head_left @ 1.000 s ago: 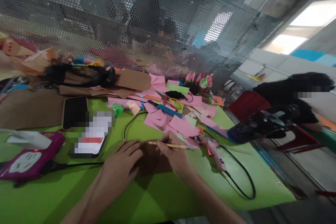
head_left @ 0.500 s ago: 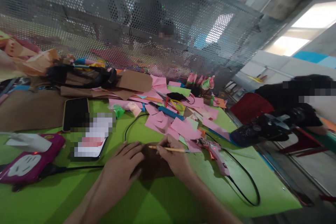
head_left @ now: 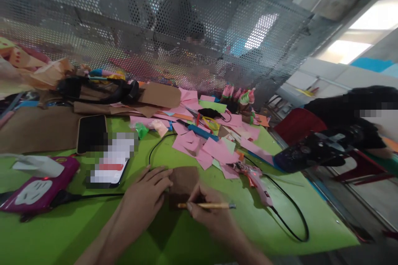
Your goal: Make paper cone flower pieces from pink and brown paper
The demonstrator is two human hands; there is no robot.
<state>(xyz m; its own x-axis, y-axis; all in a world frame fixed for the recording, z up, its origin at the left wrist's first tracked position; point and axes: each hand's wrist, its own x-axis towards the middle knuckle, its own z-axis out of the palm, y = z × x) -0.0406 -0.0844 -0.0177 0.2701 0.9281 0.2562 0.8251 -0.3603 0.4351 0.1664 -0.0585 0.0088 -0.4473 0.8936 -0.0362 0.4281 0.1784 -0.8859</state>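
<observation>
A small dark brown sheet (head_left: 184,180) lies on the green table in front of me; whether it is paper or felt I cannot tell. My left hand (head_left: 151,188) rests on its left edge, palm down with the fingers stretched out. Between the thumb and fingers of my right hand (head_left: 207,205) is a pencil (head_left: 214,205), yellowish with a metal end. It lies nearly level, its tip pointing left over the lower part of the sheet.
A pink glue gun (head_left: 258,184) with a black cord lies at right. Pink paper pieces (head_left: 217,149) and a blue cutter (head_left: 202,132) are beyond my hands. Two phones (head_left: 91,134) and a purple power strip (head_left: 40,190) lie left. A camera (head_left: 311,149) stands at the right edge.
My right hand has moved toward me with the pencil, from the upper part of the brown sheet to its lower part. More of the sheet shows. My left hand has stayed about where it was.
</observation>
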